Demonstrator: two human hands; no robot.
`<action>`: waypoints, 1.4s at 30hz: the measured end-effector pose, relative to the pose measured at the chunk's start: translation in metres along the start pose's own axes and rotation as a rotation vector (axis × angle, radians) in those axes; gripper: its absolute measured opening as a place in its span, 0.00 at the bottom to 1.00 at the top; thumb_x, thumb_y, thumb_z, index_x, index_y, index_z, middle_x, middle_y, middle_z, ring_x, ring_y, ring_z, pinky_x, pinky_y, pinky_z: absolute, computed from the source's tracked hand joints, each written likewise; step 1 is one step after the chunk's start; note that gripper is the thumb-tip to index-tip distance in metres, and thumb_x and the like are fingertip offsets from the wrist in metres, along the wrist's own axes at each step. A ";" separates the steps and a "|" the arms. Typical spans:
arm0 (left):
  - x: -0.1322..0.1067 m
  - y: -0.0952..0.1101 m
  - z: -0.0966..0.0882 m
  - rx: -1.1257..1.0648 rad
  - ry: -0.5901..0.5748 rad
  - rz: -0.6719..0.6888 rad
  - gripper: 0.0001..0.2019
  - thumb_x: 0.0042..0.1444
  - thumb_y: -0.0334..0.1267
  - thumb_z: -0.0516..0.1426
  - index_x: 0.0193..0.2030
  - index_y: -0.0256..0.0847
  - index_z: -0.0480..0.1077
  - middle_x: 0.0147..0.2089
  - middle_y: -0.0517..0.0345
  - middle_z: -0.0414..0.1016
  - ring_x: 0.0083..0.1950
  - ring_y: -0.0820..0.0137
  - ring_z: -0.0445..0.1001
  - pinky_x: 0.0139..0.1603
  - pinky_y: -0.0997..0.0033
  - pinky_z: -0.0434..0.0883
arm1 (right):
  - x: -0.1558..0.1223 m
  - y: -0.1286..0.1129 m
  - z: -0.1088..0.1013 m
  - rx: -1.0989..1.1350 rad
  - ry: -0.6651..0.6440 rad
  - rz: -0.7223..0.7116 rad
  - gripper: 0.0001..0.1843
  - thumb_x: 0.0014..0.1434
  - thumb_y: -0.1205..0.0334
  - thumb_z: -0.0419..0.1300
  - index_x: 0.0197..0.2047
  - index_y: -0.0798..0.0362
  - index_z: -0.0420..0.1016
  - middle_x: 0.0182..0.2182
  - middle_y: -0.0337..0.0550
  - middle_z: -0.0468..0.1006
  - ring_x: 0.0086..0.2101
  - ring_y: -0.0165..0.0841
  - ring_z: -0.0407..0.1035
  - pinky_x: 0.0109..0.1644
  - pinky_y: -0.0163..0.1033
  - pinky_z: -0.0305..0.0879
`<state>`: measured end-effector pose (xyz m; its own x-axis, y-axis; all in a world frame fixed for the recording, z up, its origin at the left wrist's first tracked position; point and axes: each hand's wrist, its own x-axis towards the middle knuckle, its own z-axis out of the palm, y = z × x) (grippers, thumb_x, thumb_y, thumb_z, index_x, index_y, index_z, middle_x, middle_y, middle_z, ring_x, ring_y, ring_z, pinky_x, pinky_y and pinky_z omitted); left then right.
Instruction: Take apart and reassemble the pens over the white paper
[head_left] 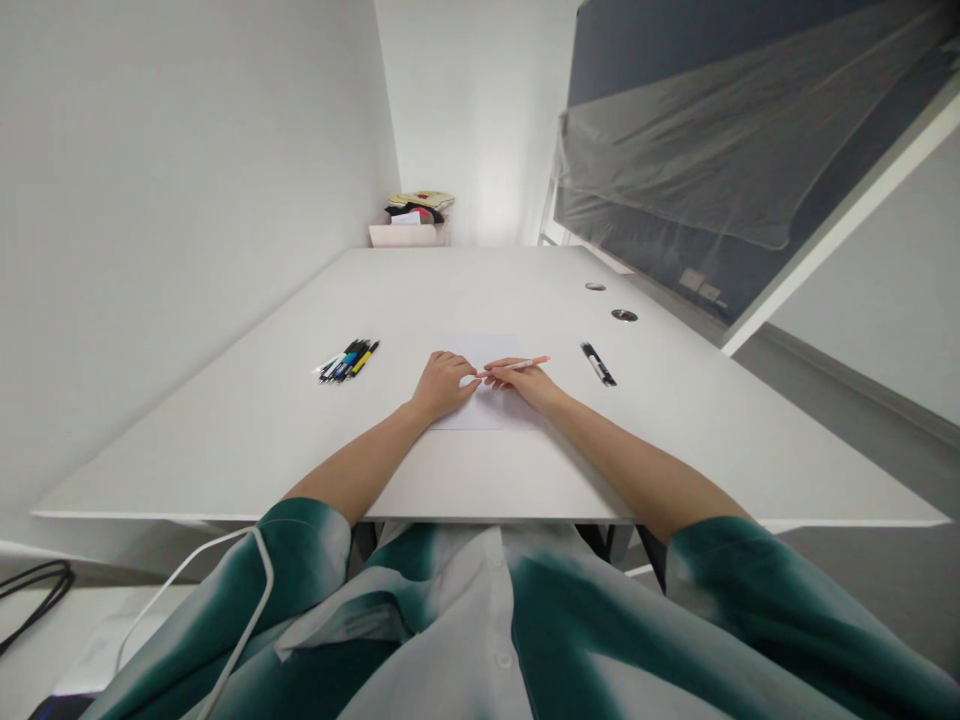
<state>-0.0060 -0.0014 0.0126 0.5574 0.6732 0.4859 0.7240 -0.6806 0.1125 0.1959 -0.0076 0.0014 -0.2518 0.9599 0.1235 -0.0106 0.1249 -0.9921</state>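
My right hand (523, 384) is closed around a pink-and-white pen (531, 362), which slants up to the right. The thumb and forefinger of my left hand (444, 384) are pinched together at the pen's left end; the exact contact there is too small to make out. Both hands rest over a white sheet of paper (484, 418) lying flat on the white table (480, 478). To the left lies a bunch of several pens (347, 362) in black, blue, yellow and white. A few dark pens (598, 364) lie side by side to the right.
Two round metal-rimmed fittings (624, 315) sit in the tabletop at the right. Beyond its far edge stands a pale bin (409, 234) with items piled in it. A plastic-covered dark panel (697, 150) leans at the right. A white cable (259, 570) hangs by my left sleeve.
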 end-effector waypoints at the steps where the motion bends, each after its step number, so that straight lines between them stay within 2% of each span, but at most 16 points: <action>1: 0.000 -0.001 0.000 0.003 -0.005 -0.011 0.11 0.61 0.42 0.56 0.41 0.42 0.77 0.44 0.52 0.80 0.49 0.61 0.73 0.55 0.55 0.63 | 0.000 -0.001 -0.001 0.001 0.016 -0.005 0.14 0.51 0.52 0.66 0.37 0.52 0.79 0.33 0.44 0.82 0.31 0.32 0.72 0.38 0.38 0.64; 4: -0.001 -0.005 0.000 0.015 -0.034 -0.063 0.11 0.59 0.42 0.57 0.44 0.41 0.77 0.47 0.50 0.78 0.51 0.58 0.72 0.54 0.55 0.65 | 0.000 -0.005 -0.005 -0.007 0.091 -0.025 0.13 0.51 0.53 0.65 0.36 0.51 0.78 0.34 0.43 0.81 0.33 0.32 0.71 0.38 0.37 0.63; 8: -0.004 -0.012 0.001 0.016 -0.092 -0.122 0.14 0.58 0.43 0.57 0.48 0.41 0.75 0.51 0.48 0.76 0.54 0.57 0.71 0.55 0.55 0.67 | 0.001 -0.006 -0.011 -0.114 0.228 -0.045 0.07 0.48 0.57 0.65 0.27 0.51 0.72 0.23 0.37 0.75 0.27 0.30 0.66 0.32 0.36 0.59; 10: -0.005 -0.017 0.005 0.018 -0.122 -0.130 0.16 0.59 0.44 0.56 0.50 0.41 0.74 0.54 0.47 0.74 0.55 0.57 0.71 0.57 0.55 0.67 | 0.001 -0.004 -0.011 -0.151 0.253 -0.055 0.07 0.47 0.60 0.64 0.24 0.50 0.69 0.20 0.35 0.72 0.25 0.29 0.64 0.31 0.36 0.57; 16: -0.007 -0.028 0.015 0.010 -0.179 -0.156 0.17 0.60 0.47 0.55 0.51 0.42 0.74 0.57 0.48 0.73 0.56 0.59 0.71 0.59 0.56 0.68 | 0.002 0.003 -0.007 -0.191 0.199 -0.050 0.06 0.45 0.63 0.62 0.24 0.49 0.67 0.21 0.38 0.75 0.26 0.32 0.68 0.31 0.36 0.60; 21: -0.007 -0.028 0.014 -0.001 -0.211 -0.184 0.18 0.60 0.47 0.54 0.51 0.40 0.74 0.57 0.46 0.73 0.56 0.56 0.72 0.58 0.55 0.68 | -0.003 0.000 -0.003 -0.326 0.206 -0.068 0.08 0.45 0.65 0.59 0.19 0.49 0.64 0.20 0.39 0.74 0.24 0.32 0.67 0.29 0.36 0.59; 27: -0.007 -0.028 0.015 0.001 -0.198 -0.176 0.17 0.60 0.47 0.54 0.50 0.42 0.74 0.56 0.48 0.74 0.54 0.58 0.72 0.57 0.56 0.68 | -0.008 -0.002 -0.001 -0.462 0.212 -0.028 0.12 0.46 0.66 0.56 0.15 0.49 0.59 0.16 0.39 0.72 0.23 0.32 0.66 0.29 0.37 0.58; 36: -0.007 -0.030 0.017 0.009 -0.194 -0.166 0.17 0.60 0.47 0.54 0.51 0.42 0.73 0.56 0.48 0.74 0.54 0.58 0.72 0.56 0.57 0.69 | -0.008 0.004 0.002 -0.493 0.129 -0.049 0.11 0.46 0.65 0.56 0.17 0.49 0.60 0.16 0.38 0.73 0.22 0.32 0.67 0.28 0.36 0.57; 42: -0.007 -0.030 0.018 0.006 -0.208 -0.186 0.18 0.60 0.48 0.54 0.52 0.42 0.73 0.57 0.47 0.73 0.55 0.57 0.72 0.58 0.56 0.68 | -0.009 0.005 0.003 -0.487 0.124 -0.086 0.11 0.45 0.65 0.56 0.16 0.49 0.59 0.15 0.36 0.72 0.21 0.32 0.66 0.27 0.36 0.57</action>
<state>-0.0245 0.0197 -0.0096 0.4858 0.8316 0.2692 0.8235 -0.5387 0.1778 0.1950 -0.0162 -0.0047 -0.1531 0.9599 0.2347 0.4338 0.2787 -0.8568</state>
